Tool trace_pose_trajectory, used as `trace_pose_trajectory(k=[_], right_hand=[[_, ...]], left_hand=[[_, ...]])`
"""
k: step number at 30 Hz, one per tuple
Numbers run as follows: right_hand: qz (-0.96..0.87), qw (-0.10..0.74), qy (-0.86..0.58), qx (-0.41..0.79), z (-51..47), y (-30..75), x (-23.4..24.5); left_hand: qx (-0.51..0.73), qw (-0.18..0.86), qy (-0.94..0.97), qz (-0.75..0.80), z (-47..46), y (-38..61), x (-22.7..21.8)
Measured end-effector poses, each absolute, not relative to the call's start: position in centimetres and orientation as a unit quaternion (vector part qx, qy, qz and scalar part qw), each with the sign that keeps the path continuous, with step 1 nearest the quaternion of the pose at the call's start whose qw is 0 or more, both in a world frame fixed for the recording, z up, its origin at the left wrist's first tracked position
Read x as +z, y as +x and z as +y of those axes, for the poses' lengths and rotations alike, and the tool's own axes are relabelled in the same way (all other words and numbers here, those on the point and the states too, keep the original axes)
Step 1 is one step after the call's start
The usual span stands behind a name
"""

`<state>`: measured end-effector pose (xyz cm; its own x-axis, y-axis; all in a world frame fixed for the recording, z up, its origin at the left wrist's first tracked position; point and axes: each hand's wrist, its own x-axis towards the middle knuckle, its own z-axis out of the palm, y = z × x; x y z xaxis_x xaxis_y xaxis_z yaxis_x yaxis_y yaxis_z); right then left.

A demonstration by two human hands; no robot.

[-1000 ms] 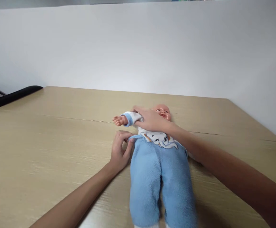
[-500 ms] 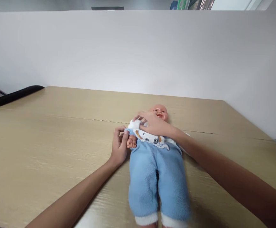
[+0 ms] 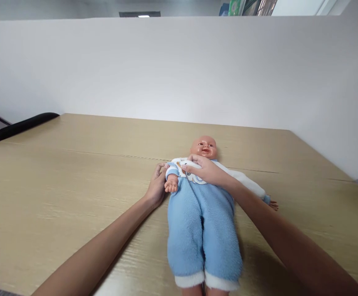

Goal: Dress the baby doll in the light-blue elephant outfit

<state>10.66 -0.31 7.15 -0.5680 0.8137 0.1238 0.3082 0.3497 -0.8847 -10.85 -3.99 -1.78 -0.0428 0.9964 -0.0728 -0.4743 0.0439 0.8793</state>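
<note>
A baby doll (image 3: 203, 147) lies on its back on the wooden table, head away from me. It wears a fleece outfit (image 3: 205, 230) with blue trousers and a white top bearing an animal face on the chest. My left hand (image 3: 158, 186) is closed on the blue-cuffed sleeve (image 3: 173, 170) at the left, just above the doll's bare hand (image 3: 171, 185). Across the chest lies my right hand (image 3: 208, 169), its thumb and fingers pinching the front of the outfit and covering part of the animal face. The doll's other arm stretches to the right, partly behind my right forearm.
The wooden table (image 3: 74, 181) has a seam running across it. Behind it rises a pale partition (image 3: 166, 70). A black curved chair part (image 3: 24, 125) sits at the left edge. Shelved items (image 3: 236, 7) show above the partition.
My right hand has moved down and right from the white shoulder cloth to the chest front. The left sleeve now sits lower on the doll's arm, and its right-side arm has come into view.
</note>
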Motion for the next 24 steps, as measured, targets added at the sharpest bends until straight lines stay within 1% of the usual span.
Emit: trace_pose_trajectory(k=[5, 8, 16, 24], right_hand=[[-0.686, 0.348, -0.341, 0.54, -0.4, 11.5, 6.2], [-0.662, 0.357, -0.326, 0.573, -0.5, 11.7, 5.9], [-0.631, 0.375, -0.32, 0.599, -0.1, 12.0, 5.0], [-0.606, 0.381, -0.323, 0.619, 0.0, 12.7, 4.6]], left_hand=[[0.59, 0.585, 0.39, 0.397, -3.3, -11.4, -1.5], [0.57, 0.594, 0.416, 0.386, -2.3, -11.7, -1.3], [0.527, 0.633, 0.446, 0.352, 2.6, -10.6, -1.9], [0.491, 0.632, 0.487, 0.349, 3.2, -11.3, -0.9]])
